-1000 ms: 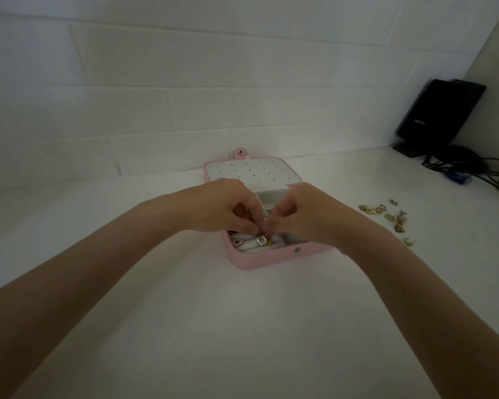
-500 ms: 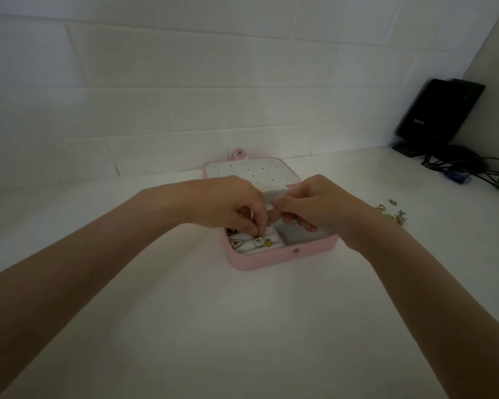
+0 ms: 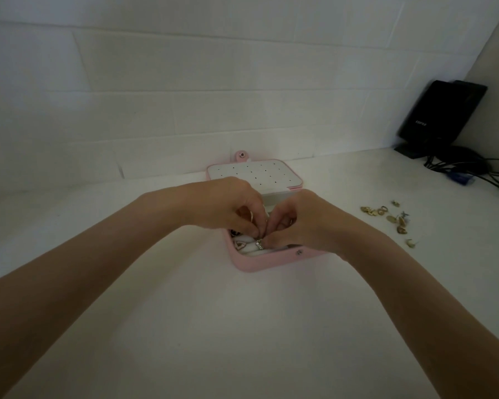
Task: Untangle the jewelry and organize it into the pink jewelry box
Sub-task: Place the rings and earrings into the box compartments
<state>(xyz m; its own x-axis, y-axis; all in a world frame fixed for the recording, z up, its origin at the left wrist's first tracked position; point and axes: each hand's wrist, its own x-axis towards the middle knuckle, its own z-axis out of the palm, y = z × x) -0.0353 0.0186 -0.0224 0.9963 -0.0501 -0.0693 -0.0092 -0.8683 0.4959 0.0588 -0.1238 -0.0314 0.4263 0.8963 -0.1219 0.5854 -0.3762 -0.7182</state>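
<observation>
With left hand (image 3: pixel 228 210) and right hand (image 3: pixel 300 223) both pinching the ring (image 3: pixel 259 242) over the box (image 3: pixel 271 262), press it gently straight down into the roll slot.

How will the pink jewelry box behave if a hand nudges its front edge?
The pink jewelry box is low and flat, so it would likely slide on the smooth white counter, not tip. It looks small and probably light. Its open lid lies back behind it, perhaps adding drag.
</observation>
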